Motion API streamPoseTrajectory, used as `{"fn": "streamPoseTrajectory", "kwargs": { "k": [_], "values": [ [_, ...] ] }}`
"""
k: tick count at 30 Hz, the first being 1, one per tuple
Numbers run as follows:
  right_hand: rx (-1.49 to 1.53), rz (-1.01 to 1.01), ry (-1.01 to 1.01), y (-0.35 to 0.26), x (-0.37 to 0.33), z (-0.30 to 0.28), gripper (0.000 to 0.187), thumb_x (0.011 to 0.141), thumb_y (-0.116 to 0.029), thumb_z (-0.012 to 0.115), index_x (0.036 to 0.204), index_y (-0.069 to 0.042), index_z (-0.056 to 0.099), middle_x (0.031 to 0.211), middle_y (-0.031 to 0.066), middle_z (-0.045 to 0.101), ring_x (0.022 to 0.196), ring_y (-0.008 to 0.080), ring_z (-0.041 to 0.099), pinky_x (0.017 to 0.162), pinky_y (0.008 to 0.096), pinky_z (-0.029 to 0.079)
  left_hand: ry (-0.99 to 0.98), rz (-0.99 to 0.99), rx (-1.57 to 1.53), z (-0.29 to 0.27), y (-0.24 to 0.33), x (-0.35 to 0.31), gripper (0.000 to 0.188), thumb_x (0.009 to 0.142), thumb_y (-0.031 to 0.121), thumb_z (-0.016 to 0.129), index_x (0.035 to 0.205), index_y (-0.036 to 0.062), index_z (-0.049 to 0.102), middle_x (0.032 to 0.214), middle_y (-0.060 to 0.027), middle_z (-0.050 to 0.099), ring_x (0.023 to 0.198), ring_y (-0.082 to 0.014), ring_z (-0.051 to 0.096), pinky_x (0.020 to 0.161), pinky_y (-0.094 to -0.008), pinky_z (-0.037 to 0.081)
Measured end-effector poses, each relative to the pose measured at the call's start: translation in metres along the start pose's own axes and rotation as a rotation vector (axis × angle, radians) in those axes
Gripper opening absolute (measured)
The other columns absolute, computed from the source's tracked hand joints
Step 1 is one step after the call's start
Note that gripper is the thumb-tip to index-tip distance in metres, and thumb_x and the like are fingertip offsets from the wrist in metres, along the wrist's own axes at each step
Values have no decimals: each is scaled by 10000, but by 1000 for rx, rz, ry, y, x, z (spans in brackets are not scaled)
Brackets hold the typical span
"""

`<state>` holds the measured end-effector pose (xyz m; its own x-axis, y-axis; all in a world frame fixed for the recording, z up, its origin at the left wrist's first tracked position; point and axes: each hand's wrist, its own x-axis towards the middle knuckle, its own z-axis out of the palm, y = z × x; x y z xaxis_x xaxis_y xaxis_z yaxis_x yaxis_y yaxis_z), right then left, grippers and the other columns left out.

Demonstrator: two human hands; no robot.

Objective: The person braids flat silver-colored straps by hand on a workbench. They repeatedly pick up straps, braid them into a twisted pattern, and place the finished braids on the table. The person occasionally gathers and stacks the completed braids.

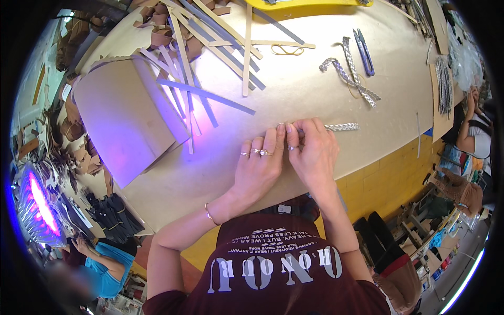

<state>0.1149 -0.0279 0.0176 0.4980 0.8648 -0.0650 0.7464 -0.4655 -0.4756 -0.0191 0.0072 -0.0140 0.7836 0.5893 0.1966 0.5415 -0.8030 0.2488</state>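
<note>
My two hands meet over the table, their fingertips pinched together. A silver braided strap (344,127) runs out to the right from under my right hand (316,152), whose fingers are closed on it. The thumb and fingers of my left hand (261,164) press together at the strap's left end, right against my right fingertips. That end is mostly hidden by the fingers. Farther off to the right lie more silver braided straps (349,76), with a thin yellow band around them. Beside those is a pair of dark blue thread snips (363,52).
Loose tan and grey strips (246,52) lie crisscrossed at the far left, near a stack of brown sheets (126,115). A yellow rubber band (287,50) and a yellow tray (310,4) are farther back. More braided straps (444,86) rest on cardboard at the right edge.
</note>
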Motion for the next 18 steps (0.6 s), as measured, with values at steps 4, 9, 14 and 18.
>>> {"fn": "streamPoseTrajectory", "kwargs": {
  "k": [4, 9, 14, 18],
  "values": [
    [-149, -62, -45, 5, 6, -17, 148, 895, -191, 685, 831, -69, 630, 774, 78, 611, 702, 283, 606, 665, 399, 438, -87, 79, 204, -7, 3, 2, 514, 792, 132, 630, 1277, -34, 605, 1152, -101, 548, 923, -209, 515, 775, -341, 413],
    [15, -212, -227, 23, 20, -36, 174, 906, -178, 671, 826, -34, 613, 818, 105, 567, 752, 302, 577, 690, 405, 457, -129, 185, 453, -10, 9, 4, 468, 822, 150, 574, 1243, -40, 647, 1210, -126, 529, 1037, -229, 495, 852, -358, 398],
    [148, -150, -267, 32, 24, -36, 170, 892, -152, 690, 836, -14, 608, 814, 112, 551, 735, 312, 557, 677, 410, 453, -144, 160, 500, -12, 13, 5, 458, 838, 150, 569, 1249, -37, 645, 1219, -132, 528, 1067, -230, 503, 867, -365, 392],
    [160, -125, -273, 36, 23, -36, 193, 884, -169, 694, 821, -3, 615, 809, 129, 551, 794, 315, 574, 697, 428, 467, -166, 126, 543, -11, 19, 6, 447, 850, 144, 564, 1252, -37, 642, 1223, -140, 528, 1057, -230, 519, 883, -370, 391]
  ]
}}
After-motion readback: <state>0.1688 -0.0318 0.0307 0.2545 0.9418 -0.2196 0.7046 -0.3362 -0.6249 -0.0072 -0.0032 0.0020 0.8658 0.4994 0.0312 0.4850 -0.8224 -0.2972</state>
